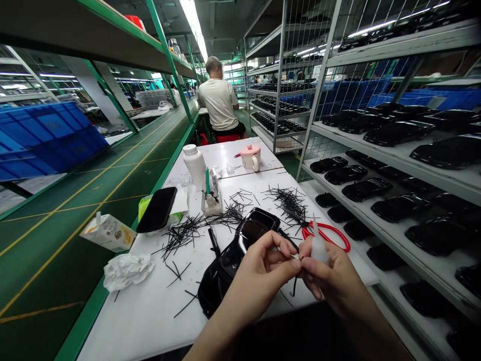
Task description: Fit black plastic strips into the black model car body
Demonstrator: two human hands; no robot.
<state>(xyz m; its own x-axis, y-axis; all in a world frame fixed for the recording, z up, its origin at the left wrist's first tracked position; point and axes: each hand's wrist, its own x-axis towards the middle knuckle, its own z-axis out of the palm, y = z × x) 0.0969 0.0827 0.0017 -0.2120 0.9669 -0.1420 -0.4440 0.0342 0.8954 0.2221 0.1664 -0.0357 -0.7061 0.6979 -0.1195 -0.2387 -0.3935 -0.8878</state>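
In front of me, both hands meet fingertip to fingertip just right of a glossy black model car body. My left hand is closed in a pinch; what lies between its fingertips is too small and hidden to name. A small translucent squeeze bottle with a pointed nozzle is tucked in my right hand, nozzle up. The right thumb and forefinger also pinch close to the left fingertips. Below them a short black strip shows. Red-handled scissors lie behind my right hand.
Thin black strips lie scattered over the white table. Farther back are a phone, a white bottle, a tool holder and a lidded mug. Crumpled tissue and a drink carton sit left. Racks of car bodies stand right.
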